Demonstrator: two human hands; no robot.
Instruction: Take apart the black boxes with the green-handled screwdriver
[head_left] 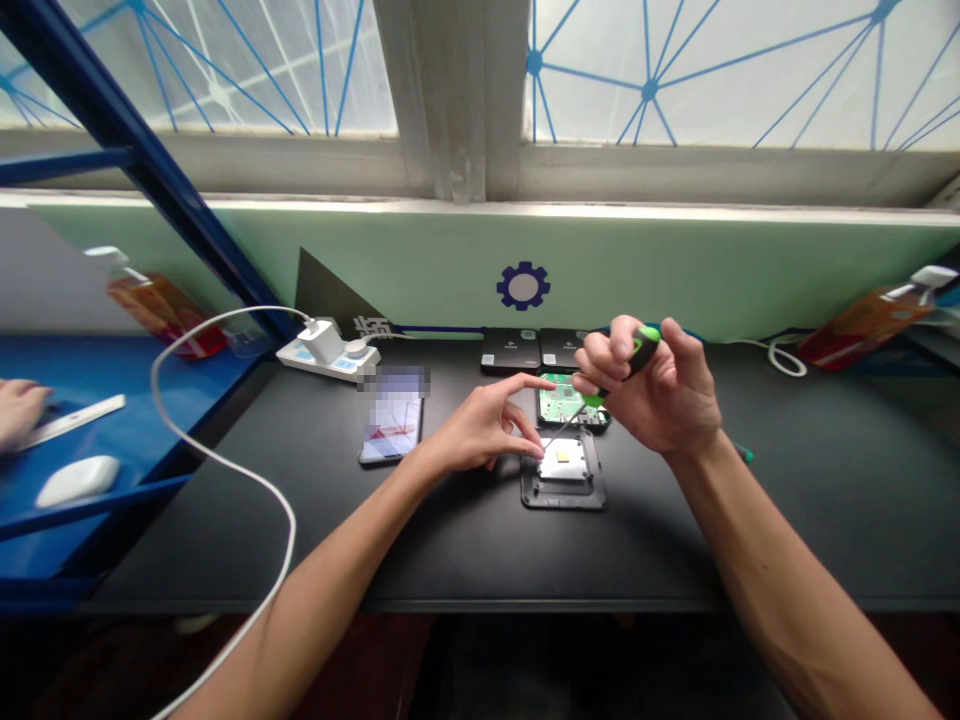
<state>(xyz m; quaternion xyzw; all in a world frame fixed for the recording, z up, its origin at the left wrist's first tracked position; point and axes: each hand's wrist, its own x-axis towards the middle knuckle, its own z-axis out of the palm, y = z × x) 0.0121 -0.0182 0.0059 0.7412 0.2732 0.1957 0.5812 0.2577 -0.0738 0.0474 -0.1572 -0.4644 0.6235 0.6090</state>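
Observation:
My right hand (pixel 664 385) is closed round the black and green handle of a screwdriver (pixel 643 350). Its thin shaft slants down to the left corner of a white metal plate (pixel 551 468) on a black square cover (pixel 564 500). A small yellowish pad (pixel 562 456) sits on that plate. At the screwdriver's tip, my left hand (pixel 487 425) has its thumb and a finger pinched together; anything between them is too small to make out. Its index finger reaches towards a green circuit board (pixel 559 400) in a black case just behind the cover.
Two black boxes (pixel 510 350) stand at the back. To the left lie a phone (pixel 394 415) and a power strip (pixel 352 365) with a white cable (pixel 289 520) running over my left forearm. Another person's hand (pixel 21 410) is at the far left, near a white mouse (pixel 79 482).

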